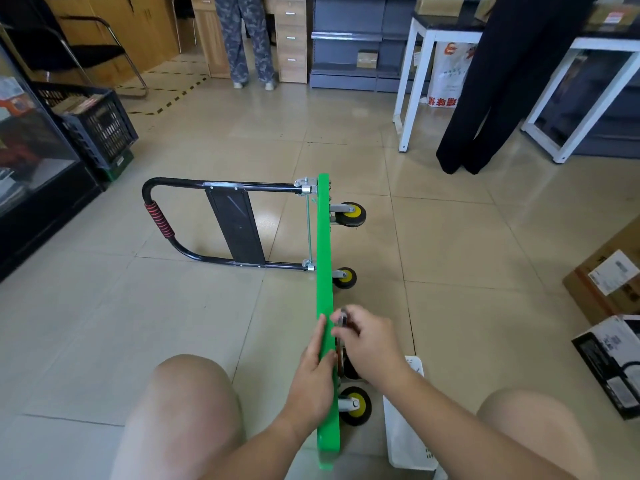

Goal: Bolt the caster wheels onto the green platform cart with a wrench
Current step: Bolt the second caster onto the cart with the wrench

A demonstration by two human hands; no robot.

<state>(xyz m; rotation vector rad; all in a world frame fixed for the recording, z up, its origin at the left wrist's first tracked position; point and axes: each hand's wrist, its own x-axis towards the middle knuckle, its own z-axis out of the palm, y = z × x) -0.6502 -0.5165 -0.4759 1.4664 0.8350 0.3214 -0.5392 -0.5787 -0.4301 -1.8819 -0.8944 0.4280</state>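
The green platform cart (324,244) stands on its side edge on the floor, its black folding handle (194,220) lying out to the left. Casters with yellow hubs stick out on the right: two far ones (351,214) (345,277) and a near one (356,406); a fourth dark wheel (350,370) is half hidden under my right hand. My left hand (313,372) holds the green edge, fingers straight along the left face and thumb on the right. My right hand (367,341) grips a small metal wrench (343,319) at the deck's underside.
A white basket (405,431) sits right of the near caster. Cardboard boxes (609,278) lie at the far right. A black crate (100,129) and glass cabinet stand left. Two persons' legs (251,39) (491,98) and white table frames (412,88) are beyond.
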